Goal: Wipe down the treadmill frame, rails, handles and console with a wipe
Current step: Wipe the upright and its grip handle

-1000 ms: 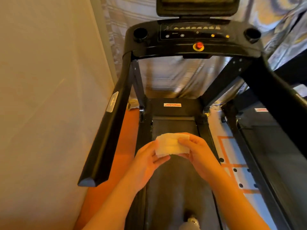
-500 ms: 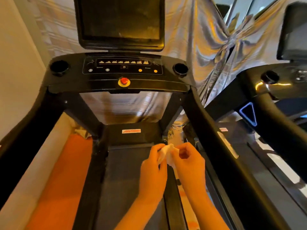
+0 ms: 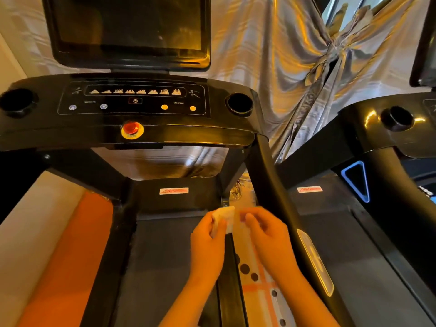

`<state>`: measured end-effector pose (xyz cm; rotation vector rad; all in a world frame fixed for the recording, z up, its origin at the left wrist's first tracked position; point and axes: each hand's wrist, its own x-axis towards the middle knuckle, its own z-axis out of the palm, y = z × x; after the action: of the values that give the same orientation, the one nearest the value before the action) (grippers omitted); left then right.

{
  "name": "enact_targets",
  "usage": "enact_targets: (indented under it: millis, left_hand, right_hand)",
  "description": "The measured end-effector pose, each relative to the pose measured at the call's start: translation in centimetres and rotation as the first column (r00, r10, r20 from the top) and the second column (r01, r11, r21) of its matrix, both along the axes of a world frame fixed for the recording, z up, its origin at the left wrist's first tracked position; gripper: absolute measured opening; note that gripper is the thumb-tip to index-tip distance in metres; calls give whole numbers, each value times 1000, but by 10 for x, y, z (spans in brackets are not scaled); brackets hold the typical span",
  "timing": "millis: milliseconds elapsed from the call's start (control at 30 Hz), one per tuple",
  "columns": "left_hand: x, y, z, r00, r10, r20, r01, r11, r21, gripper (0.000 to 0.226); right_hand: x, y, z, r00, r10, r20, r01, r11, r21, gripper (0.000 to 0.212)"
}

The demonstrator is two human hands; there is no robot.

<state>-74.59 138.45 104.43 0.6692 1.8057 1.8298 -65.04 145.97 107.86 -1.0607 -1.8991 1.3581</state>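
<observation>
Here the left hand [image 3: 207, 241] curls its fingers and thumb round a small white wipe [image 3: 224, 219], folded and soft-looking, held above the front end of the dark, grainy belt [image 3: 162, 256]. The right hand [image 3: 266, 237] sits just beside it with fingers bent inward; blur hides whether they pinch the wipe's edge. Beyond, the motor cover carries a red-and-white label [image 3: 173, 191], its writing too smeared to read. The glossy black console [image 3: 224, 128] shows a power symbol [image 3: 135, 101], a row of hill-shaped icons [image 3: 135, 91] and a round red button [image 3: 131, 128] in a yellow ring. The right handrail [image 3: 269, 185] is a smooth black bar bearing a pale oval sticker [image 3: 315, 261], unreadable.
</observation>
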Motion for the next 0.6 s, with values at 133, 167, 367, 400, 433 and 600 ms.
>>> enact_targets:
  millis: [133,167,367,400,433,600]
  left_hand:
    - [-34,60,-23,999,31,20,-31,999,-13,15]
    - [-43,77,-31,999,18,32,-17,1000,-22,12]
    - [-73,190,-61,999,5,52,-4,999,-37,24]
    - [-75,208,-61,998,-3,61,5,1000,-30,25]
    - [-75,225,-61,999,-4,39,5,1000,-13,26]
    - [-61,280,-60,999,31,8,-31,999,21,31]
  right_hand:
    - [-17,86,-15,978,-80,195,27,964,263,16]
    - [-21,107,-21,959,-90,269,2,951,310,23]
    - [-39,186,-50,810,16,587,-210,941,265,74]
    - [-39,188,-53,814,36,579,-214,946,242,76]
    - [-39,190,-56,825,43,563,-211,949,237,76]
    - [-37,191,-62,846,30,533,-198,944,262,72]
